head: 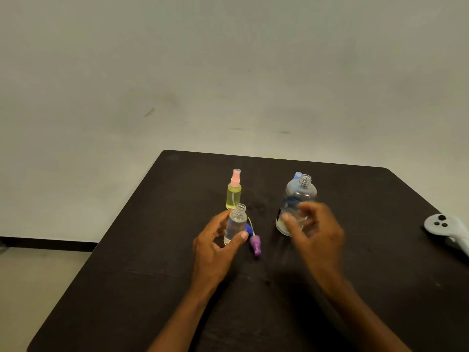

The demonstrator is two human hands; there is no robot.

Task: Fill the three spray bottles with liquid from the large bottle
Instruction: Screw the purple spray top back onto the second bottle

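My left hand (218,240) grips a small clear spray bottle (235,223) that stands upright with its neck uncapped. Its purple spray head (255,243) with a thin tube lies on the table just to the right, beside a small blue piece (248,228). Behind stands a yellow spray bottle (234,193) with a pink capped sprayer. The large clear bottle (297,199), uncapped, stands at the right with a little liquid at the bottom. A blue spray bottle (296,177) shows partly behind it. My right hand (313,226), blurred, has its fingers spread right in front of the large bottle; contact is unclear.
A dark square table (152,288) carries everything; its far edge runs close behind the bottles. A white handheld controller (446,228) lies at the right edge. Pale floor and a dark baseboard strip lie to the left.
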